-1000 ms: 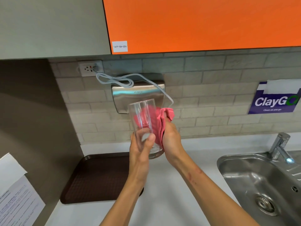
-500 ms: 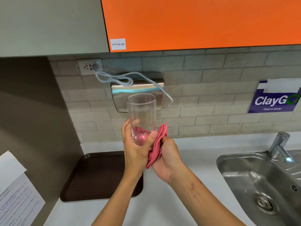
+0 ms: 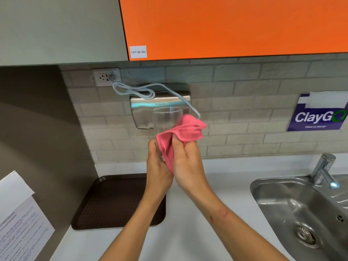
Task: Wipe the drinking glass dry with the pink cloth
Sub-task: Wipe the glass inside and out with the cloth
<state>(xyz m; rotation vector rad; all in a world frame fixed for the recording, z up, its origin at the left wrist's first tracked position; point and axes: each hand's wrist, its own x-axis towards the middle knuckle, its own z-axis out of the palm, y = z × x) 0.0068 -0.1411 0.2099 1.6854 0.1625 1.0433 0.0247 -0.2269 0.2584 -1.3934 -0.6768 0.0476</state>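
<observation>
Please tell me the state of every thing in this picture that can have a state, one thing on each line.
drinking glass: upright, held up off the counter, lower part covered by cloth
pink cloth: bunched, pressed against the glass
left hand: closed on the glass base
right hand: closed on the cloth
tap: no water running
sink: no dishes inside
brown tray: lying flat, nothing on it
wall socket: cord plugged in

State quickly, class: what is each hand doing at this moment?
Left hand: closed around the base of the drinking glass.
Right hand: closed on the pink cloth, pressed against the glass.
</observation>
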